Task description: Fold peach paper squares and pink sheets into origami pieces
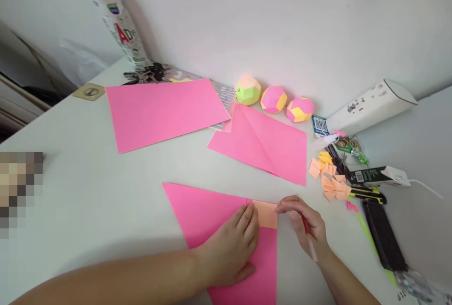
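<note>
A pink paper folded into a triangle point(208, 211) lies on the white table point(88, 192) in front of me. My left hand point(233, 244) rests flat on it, fingers stretched out, fingertips touching a small orange paper square point(266, 214) that sits at the triangle's right corner. My right hand point(303, 225) is closed around a thin pencil-like stick point(310, 244), its tip pointing at the orange square's right edge.
Two more pink sheets point(162, 109) point(268, 145) lie farther back. Three folded paper balls point(273, 99) stand by the wall. Several orange squares point(330, 178), a utility knife point(367, 194), a black case point(383, 236), boxes, keys point(146, 74) and a bottle point(116, 18) sit around.
</note>
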Motion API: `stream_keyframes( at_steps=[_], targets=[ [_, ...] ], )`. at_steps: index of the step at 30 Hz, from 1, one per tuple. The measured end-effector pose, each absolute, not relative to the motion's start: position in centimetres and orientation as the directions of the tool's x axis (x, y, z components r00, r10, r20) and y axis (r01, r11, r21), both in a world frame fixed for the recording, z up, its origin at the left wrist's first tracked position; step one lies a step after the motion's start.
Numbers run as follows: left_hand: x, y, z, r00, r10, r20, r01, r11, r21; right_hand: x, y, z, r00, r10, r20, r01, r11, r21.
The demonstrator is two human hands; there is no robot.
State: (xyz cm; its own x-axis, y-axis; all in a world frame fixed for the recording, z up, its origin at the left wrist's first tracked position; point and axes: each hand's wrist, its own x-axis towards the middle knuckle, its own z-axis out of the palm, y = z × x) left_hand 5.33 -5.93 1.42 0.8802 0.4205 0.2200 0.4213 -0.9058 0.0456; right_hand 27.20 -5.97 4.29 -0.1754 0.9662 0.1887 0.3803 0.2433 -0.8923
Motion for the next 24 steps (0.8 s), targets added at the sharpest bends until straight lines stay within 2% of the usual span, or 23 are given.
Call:
stream_keyframes(
  at_steps=[2,4,6,8,12,15,19,24],
  targets=[
    [5.3,-5.9,1.4,0.883,0.42,0.211,0.418,-0.907,0.056,25.5,-5.3,4.3,-0.212,0.97,0.119,0.227,0.167,-0.959],
    [5.3,-5.8,1.4,0.888,0.416,0.195,0.411,-0.909,0.067,23.7,-4.6,3.6,-0.226,0.974,0.005,0.077,0.023,-0.997],
    [5.3,-5.6,1.4,0.894,0.413,0.172,0.404,-0.911,0.085,22.6,-3.9,2.7,-0.189,0.973,-0.13,0.013,-0.13,-0.991],
    [5.3,-5.6,1.5,0.897,0.414,0.156,0.403,-0.91,0.098,22.4,-3.3,2.0,-0.195,0.965,-0.176,0.062,-0.167,-0.984],
    [5.4,-5.5,1.4,0.892,0.424,0.157,0.413,-0.905,0.101,23.6,-2.6,2.1,-0.257,0.965,-0.06,0.356,0.037,-0.934],
    [5.3,-5.6,1.4,0.889,0.431,0.158,0.418,-0.902,0.106,23.9,-2.4,2.7,-0.283,0.957,-0.064,0.482,0.084,-0.872],
    [5.3,-5.6,1.3,0.889,0.433,0.148,0.42,-0.901,0.11,23.4,-2.6,2.8,-0.196,0.979,-0.055,0.497,0.051,-0.866],
    [5.3,-5.8,1.1,0.89,0.432,0.142,0.421,-0.901,0.104,23.1,-2.9,2.6,-0.202,0.977,-0.067,0.48,0.039,-0.877]
  ],
)
